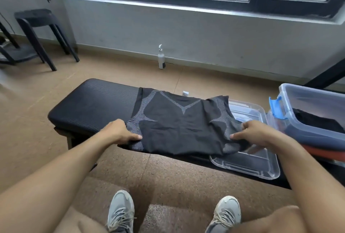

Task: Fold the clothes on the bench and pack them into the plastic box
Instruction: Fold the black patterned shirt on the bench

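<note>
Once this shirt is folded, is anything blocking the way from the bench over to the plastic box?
Nothing visible blocks it. The shirt lies on the bench, held by both hands. The plastic box stands open at the right, clothes already inside. Its clear lid lies flat, partly under the shirt.

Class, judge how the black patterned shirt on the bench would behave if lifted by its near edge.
The black shirt with grey mesh panels is probably floppy: it creases and drapes over the clear plastic lid. Likely light, since the left hand and right hand pinch it easily.
</note>
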A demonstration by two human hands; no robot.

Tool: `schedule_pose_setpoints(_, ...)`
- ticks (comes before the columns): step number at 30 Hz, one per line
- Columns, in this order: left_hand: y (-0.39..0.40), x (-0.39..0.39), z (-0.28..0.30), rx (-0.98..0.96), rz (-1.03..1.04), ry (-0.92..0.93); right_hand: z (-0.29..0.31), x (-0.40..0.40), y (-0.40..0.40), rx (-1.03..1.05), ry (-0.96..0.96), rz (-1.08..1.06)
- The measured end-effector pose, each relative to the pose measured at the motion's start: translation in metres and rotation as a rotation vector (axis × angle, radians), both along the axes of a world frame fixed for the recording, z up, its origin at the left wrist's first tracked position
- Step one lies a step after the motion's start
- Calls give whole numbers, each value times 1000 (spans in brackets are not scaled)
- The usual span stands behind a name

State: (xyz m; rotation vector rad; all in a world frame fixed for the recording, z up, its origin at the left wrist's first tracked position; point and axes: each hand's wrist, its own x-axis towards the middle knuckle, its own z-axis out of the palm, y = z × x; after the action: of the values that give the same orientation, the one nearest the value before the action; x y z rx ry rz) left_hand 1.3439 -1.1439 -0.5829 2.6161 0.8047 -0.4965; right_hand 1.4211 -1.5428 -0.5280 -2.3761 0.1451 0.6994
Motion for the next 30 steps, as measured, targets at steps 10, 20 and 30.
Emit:
schedule_pose_setpoints(10,18,-7,42,-814,430,-508,34,-28,15,458,-300,104)
schedule_pose_setpoints(20,61,-33,72,-992,403,-635,62,-52,10,326,-450,377)
schedule_pose_setpoints(30,68,-39,59,-773,235,-352,34,-29,2,84,-130,194)
